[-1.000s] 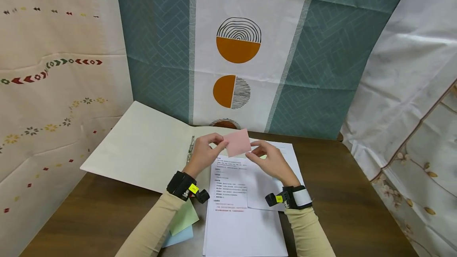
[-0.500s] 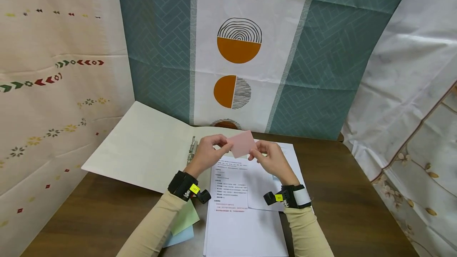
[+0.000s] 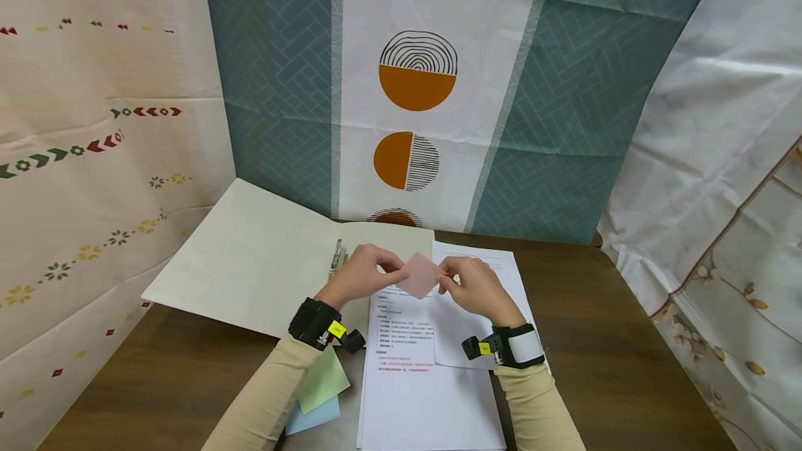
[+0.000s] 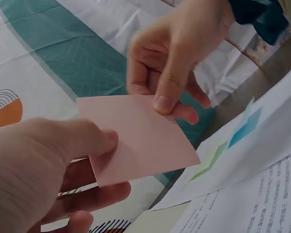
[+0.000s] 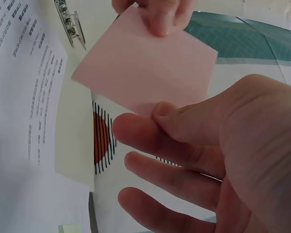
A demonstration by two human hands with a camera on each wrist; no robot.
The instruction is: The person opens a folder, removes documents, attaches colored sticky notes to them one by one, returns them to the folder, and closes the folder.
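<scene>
Pink note [image 3: 420,275], held above the printed sheets [image 3: 432,409]. The left hand [image 3: 362,273] pinches it at 9 o'clock, the right hand [image 3: 481,289] at 3 o'clock. Uneven pulling could crease or tear it; a slackened pinch could drop it. Sheet text is mostly illegible; at 11 o'clock, right-wrist view, the metal clip [image 5: 75,26] is cut off.
</scene>
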